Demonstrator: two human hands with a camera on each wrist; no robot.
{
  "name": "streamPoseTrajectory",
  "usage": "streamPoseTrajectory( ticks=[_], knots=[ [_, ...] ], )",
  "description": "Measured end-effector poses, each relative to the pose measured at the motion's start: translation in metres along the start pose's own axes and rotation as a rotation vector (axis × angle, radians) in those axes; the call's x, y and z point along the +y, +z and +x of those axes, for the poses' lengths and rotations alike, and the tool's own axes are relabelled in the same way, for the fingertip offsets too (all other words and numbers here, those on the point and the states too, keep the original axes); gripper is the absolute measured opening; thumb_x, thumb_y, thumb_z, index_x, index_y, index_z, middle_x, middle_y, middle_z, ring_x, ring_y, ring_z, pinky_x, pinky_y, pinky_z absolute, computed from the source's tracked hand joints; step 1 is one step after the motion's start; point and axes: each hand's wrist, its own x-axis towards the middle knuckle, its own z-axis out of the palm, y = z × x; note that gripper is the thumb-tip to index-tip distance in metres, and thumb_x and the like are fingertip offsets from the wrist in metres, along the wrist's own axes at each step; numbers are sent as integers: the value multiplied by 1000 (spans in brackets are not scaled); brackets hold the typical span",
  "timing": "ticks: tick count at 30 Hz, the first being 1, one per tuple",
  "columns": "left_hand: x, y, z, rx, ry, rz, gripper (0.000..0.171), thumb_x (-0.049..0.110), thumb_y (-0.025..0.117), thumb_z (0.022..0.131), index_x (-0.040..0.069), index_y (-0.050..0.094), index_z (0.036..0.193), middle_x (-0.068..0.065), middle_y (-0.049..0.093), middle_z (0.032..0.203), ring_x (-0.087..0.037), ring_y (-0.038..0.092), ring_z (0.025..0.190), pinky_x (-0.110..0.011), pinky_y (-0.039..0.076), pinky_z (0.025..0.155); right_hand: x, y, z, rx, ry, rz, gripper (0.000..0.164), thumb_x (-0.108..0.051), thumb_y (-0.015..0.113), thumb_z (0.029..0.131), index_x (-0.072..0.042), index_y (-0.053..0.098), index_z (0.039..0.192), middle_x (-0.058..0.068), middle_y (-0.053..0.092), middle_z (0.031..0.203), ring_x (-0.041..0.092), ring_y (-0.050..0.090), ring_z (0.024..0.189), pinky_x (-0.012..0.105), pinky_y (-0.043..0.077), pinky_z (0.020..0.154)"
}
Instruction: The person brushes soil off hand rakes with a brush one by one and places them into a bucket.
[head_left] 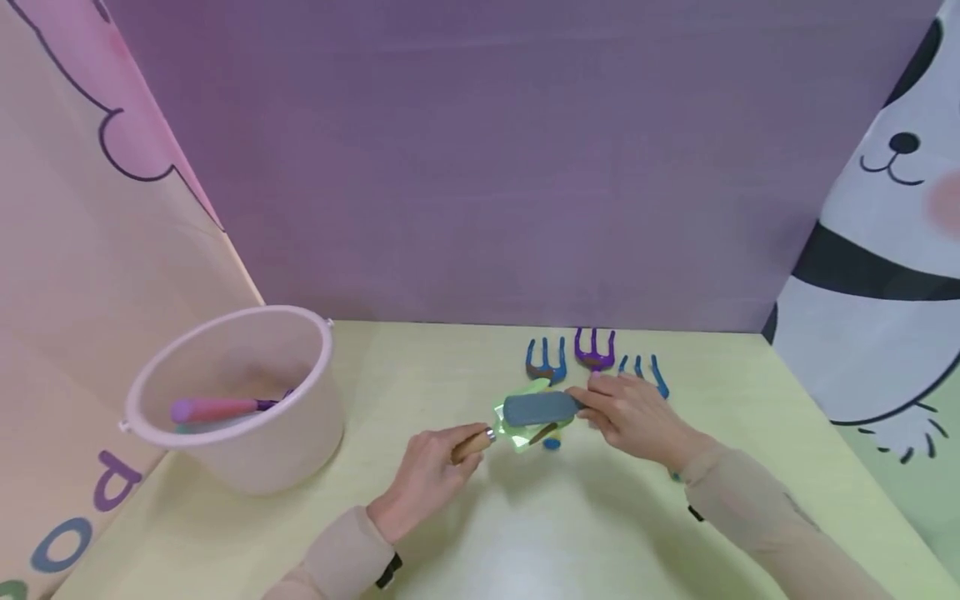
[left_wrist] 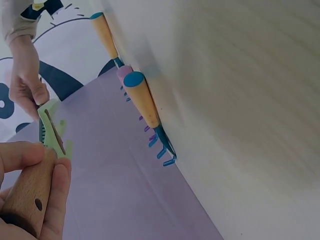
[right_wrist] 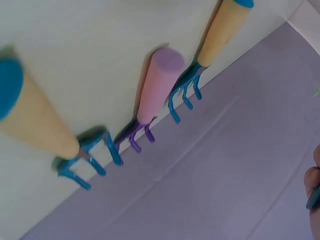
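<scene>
My left hand (head_left: 427, 471) grips the wooden handle (left_wrist: 32, 192) of a light-green hand rake (left_wrist: 52, 127), its pronged head pointing right and held above the table. From the right, my right hand (head_left: 633, 417) pinches the narrow end of a grey-blue brush (head_left: 542, 408) with a flat rectangular head. The brush lies across the rake's head and covers part of it in the head view. Short dark bristle-like rows show along its side in the left wrist view. A brown strip runs along the green head.
Two blue hand rakes (right_wrist: 90, 150) (right_wrist: 185, 92) with wooden handles and a purple one (right_wrist: 162, 85) with a pink handle lie at the table's back edge. A pale pink bucket (head_left: 300, 433) holding a pink-handled tool (head_left: 217, 408) stands left. Purple cloth (head_left: 480, 167) hangs behind.
</scene>
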Motion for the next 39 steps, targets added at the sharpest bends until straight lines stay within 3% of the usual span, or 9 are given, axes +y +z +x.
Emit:
streamPoseTrajectory(
  ticks=[1, 6, 8, 12, 17, 26, 32, 36, 39],
  knots=[
    [0, -1, 0, -1, -6, -2, 35, 1, 67, 77, 2, 64, 111, -14, 69, 99, -12, 63, 71, -13, 48, 58, -1, 1, 0, 2, 8, 7, 59, -45, 23, 97, -7, 68, 102, -2, 55, 78, 11, 44, 63, 24, 39, 55],
    [0, -3, 2, -12, -18, 7, 35, 2, 67, 78, 1, 63, 113, -15, 69, 101, -13, 64, 73, -12, 48, 59, -5, 6, 0, -6, 111, 109, 28, -27, 58, 89, -5, 68, 103, -4, 53, 73, 5, 41, 59, 21, 39, 53],
    [0, -4, 3, -20, -22, 13, 35, 3, 67, 78, 2, 63, 113, -14, 69, 101, -13, 64, 74, -12, 48, 60, -8, 7, 0, -46, 188, 184, 27, -18, 64, 84, -3, 67, 106, -5, 54, 74, 3, 39, 58, 19, 39, 54],
    [0, -5, 3, -26, -28, 11, 35, 5, 67, 78, 3, 63, 113, -14, 69, 102, -13, 64, 75, -12, 48, 61, -13, 6, 0, -176, 413, 396, 31, -17, 59, 89, 0, 62, 115, -3, 57, 72, -1, 35, 52, 19, 37, 49],
    [0, -5, 3, -28, -24, 8, 35, 5, 68, 78, 2, 63, 113, -15, 68, 102, -15, 65, 77, -13, 49, 62, -14, 4, 0, -273, 666, 633, 38, -23, 53, 93, 0, 56, 123, -3, 47, 60, 3, 33, 47, 20, 34, 42],
    [3, -12, 4, -21, -62, 3, 36, 5, 67, 79, 1, 61, 115, -16, 68, 103, -7, 60, 67, -12, 47, 55, -13, 0, -3, -218, 851, 849, 38, -19, 53, 93, 5, 53, 123, 1, 38, 61, 6, 29, 51, 21, 31, 47],
    [3, -15, 4, -27, -81, 11, 36, 6, 66, 81, 1, 61, 116, -17, 67, 104, -5, 58, 64, -11, 46, 53, -17, -4, -6, -234, 892, 865, 43, -24, 50, 94, 4, 50, 127, 0, 36, 63, 8, 31, 54, 23, 32, 51],
    [3, -18, 2, 33, -83, 41, 36, 3, 66, 80, 1, 61, 115, -19, 67, 102, -9, 60, 63, -9, 45, 51, -27, -10, -8, -215, 897, 708, 39, -24, 51, 94, 2, 54, 124, -2, 34, 58, 6, 27, 49, 21, 29, 43],
    [2, -19, 2, 109, -47, 107, 34, 3, 67, 78, 1, 63, 112, -16, 68, 100, -14, 65, 67, -13, 50, 53, -41, -14, -6, -180, 873, 556, 36, -21, 51, 94, 3, 57, 120, -3, 36, 56, 3, 27, 46, 19, 28, 40]
  ],
)
